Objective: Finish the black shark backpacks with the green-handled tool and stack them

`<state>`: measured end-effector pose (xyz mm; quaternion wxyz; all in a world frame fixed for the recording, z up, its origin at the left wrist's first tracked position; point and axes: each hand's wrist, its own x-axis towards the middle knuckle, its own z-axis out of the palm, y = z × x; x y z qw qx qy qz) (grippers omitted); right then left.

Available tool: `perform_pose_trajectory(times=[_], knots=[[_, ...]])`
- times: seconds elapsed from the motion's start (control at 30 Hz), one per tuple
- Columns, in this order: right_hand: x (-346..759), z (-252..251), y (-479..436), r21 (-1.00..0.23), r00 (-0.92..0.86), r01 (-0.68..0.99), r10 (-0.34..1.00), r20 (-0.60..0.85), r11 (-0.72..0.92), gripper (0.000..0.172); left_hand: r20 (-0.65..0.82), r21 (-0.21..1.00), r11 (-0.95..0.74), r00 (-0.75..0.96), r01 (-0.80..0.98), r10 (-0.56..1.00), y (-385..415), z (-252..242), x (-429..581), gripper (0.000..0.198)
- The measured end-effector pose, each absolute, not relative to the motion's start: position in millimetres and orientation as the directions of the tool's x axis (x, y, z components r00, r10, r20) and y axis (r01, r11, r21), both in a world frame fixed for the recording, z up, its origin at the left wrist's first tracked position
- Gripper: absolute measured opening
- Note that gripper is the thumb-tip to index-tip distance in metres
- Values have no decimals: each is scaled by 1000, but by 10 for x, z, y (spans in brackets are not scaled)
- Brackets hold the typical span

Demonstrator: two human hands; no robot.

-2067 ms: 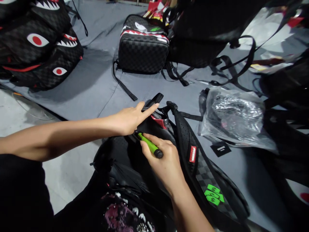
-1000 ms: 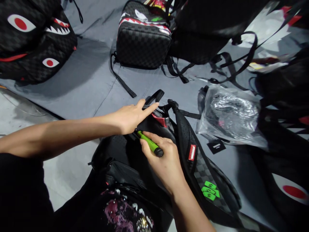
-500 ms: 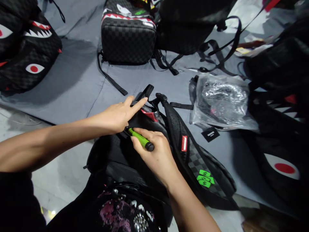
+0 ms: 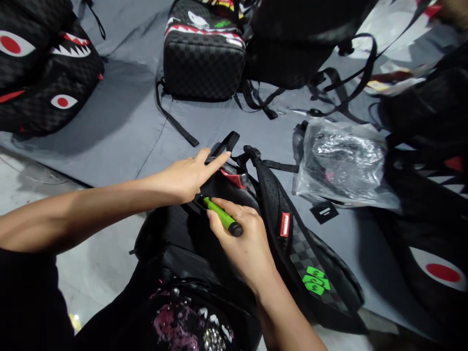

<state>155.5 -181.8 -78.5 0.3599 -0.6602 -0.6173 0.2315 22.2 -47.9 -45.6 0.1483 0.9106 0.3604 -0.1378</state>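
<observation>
A black backpack (image 4: pixel 219 248) lies tilted across the table edge against my body, its checkered shoulder strap (image 4: pixel 298 253) to the right with a red label and green patches. My left hand (image 4: pixel 186 178) grips the backpack's upper part near its top loop, two fingers spread and the thumb side low. My right hand (image 4: pixel 244 234) is closed around a green marker pen (image 4: pixel 223 214) with a black end. The pen's front end points at the backpack's black surface, just beside my left thumb. Its tip is too dark to make out.
On the grey-covered table (image 4: pixel 120 122) stand a checkered shark-mouth bag (image 4: pixel 204 68) and another black bag (image 4: pixel 288 44). A clear plastic bag (image 4: pixel 343 161) and a black tag (image 4: pixel 324 211) lie to the right. Shark-face bags (image 4: pixel 54 73) flank both sides.
The whole view has shifted slightly, so everything sits a little farther right. Both hands keep their places on the backpack, and the marker pen stays in my right hand.
</observation>
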Motion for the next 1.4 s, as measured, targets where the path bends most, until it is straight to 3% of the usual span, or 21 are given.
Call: perform_pose_trajectory(times=[0.17, 0.53, 0.83, 0.9, 1.0, 1.03, 1.1, 1.17, 1.27, 1.4], knots=[[1533, -786, -1759, -817, 65, 575, 994, 91, 37, 23, -366, 187, -689, 700, 701, 613, -473, -448, 215, 104], [1576, -768, -1774, -811, 85, 585, 993, 82, 16, 23, -364, 176, -696, 703, 696, 611, -478, -434, 219, 104], [1557, -614, -1793, -824, 110, 566, 993, 45, -25, 19, -257, 154, -740, 750, 654, 609, -476, -500, 122, 94], [1718, -511, -1906, -826, 151, 564, 981, 119, 14, 18, -255, 147, -743, 751, 653, 609, -458, -518, 122, 93], [2210, -423, -2139, -795, 339, 600, 869, 360, 95, 18, -247, 158, -744, 755, 649, 607, -447, -531, 135, 90], [2436, -436, -2202, -779, 448, 625, 794, 412, 51, 19, -247, 160, -741, 753, 652, 610, -446, -535, 140, 89], [2934, -547, -2275, -726, 631, 663, 659, 409, -184, 23, -246, 157, -736, 748, 659, 617, -443, -547, 149, 88], [3420, -753, -2274, -623, 664, 671, 701, 261, -403, 22, -245, 150, -732, 742, 665, 624, -439, -565, 153, 87], [3975, -1125, -2177, -581, 677, 652, 720, 154, -488, 6, -225, 156, -734, 747, 661, 626, -438, -587, 149, 86], [4303, -1451, -2036, -571, 709, 619, 696, 112, -539, 26, -221, 154, -733, 746, 663, 628, -451, -583, 145, 87]])
